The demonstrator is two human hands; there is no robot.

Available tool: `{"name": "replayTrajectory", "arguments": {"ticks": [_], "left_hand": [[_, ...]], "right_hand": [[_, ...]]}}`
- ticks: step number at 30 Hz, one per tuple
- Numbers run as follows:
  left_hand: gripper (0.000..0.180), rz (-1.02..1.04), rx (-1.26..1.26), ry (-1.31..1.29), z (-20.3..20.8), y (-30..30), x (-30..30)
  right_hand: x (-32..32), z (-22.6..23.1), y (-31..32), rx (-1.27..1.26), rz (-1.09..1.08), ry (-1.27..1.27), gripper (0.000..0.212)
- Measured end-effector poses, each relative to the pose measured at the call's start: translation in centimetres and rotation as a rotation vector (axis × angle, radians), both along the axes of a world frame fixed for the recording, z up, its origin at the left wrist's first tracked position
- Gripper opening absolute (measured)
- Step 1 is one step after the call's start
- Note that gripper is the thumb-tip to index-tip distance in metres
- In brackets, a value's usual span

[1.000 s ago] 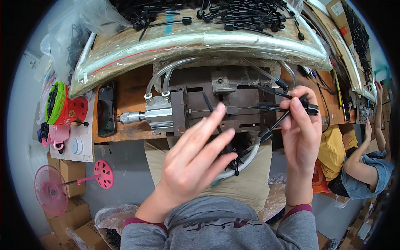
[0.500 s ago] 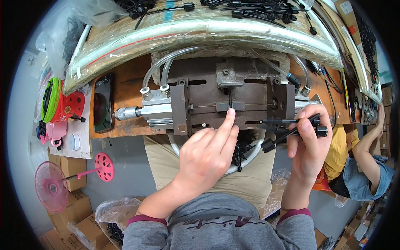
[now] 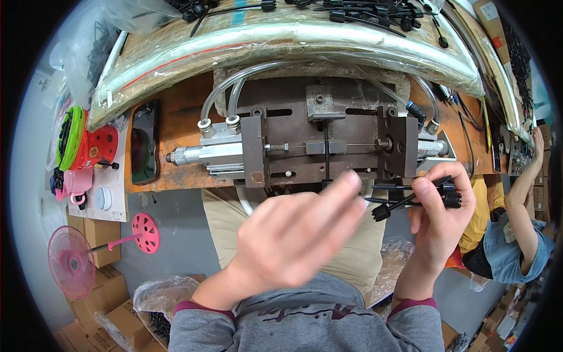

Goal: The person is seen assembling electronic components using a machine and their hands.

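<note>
Over the brown fixture (image 3: 287, 128), room is left beside the black rod (image 3: 326, 164); the far-left corner is crossed by clear hoses (image 3: 233, 102).

No word or number could be read for certain. Dark script lettering ran across the front of the grey sweatshirt (image 3: 316, 320), broken up by its folds; a pale label (image 3: 488, 10) with tiny print stood on the upper-right cardboard carton (image 3: 495, 26), and small dark print marked a lower-left cardboard box (image 3: 105, 340).
</note>
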State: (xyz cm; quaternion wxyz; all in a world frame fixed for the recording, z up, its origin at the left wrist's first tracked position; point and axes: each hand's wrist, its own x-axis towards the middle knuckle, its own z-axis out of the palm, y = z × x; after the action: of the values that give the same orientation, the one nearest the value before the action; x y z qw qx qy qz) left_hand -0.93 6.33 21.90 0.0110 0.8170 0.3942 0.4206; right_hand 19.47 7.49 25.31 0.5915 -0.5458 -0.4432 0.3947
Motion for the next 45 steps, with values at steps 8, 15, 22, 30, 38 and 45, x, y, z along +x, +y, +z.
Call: {"name": "replayTrajectory", "arguments": {"ticks": [8, 15, 22, 30, 38, 45], "left_hand": [[0.033, -0.184, 0.058, 0.063, 0.5, -0.7, -0.3], [0.033, -0.002, -0.11, -0.061, -0.8, -0.2, -0.2], [0.026, 0.101, -0.102, 0.105, -2.6, 1.3, 1.0], [0.027, 0.105, -0.181, 0.106, -2.1, 1.3, 0.8], [0.05, -0.174, -0.324, -0.496, 0.3, -0.1, 0.8], [0.046, -0.192, -0.331, -0.452, 0.4, -0.3, 0.4]], "right_hand": [[-1.6, 0.4, 0.0, -0.076, 0.231, 0.002, 0.018], [0.1, -0.4, 0.4, 0.116, 0.023, -0.113, 0.014], [0.0, -1.6, 0.0, 0.31, -0.053, -0.384, 0.013], [0.2, -2.5, -1.5, 0.451, -0.12, -0.663, 0.025], [-0.9, -3.2, -1.7, 0.649, 0.178, -0.908, 0.037], [-2.1, -3.8, -1.7, 0.709, 0.257, -0.961, 0.045]]}}
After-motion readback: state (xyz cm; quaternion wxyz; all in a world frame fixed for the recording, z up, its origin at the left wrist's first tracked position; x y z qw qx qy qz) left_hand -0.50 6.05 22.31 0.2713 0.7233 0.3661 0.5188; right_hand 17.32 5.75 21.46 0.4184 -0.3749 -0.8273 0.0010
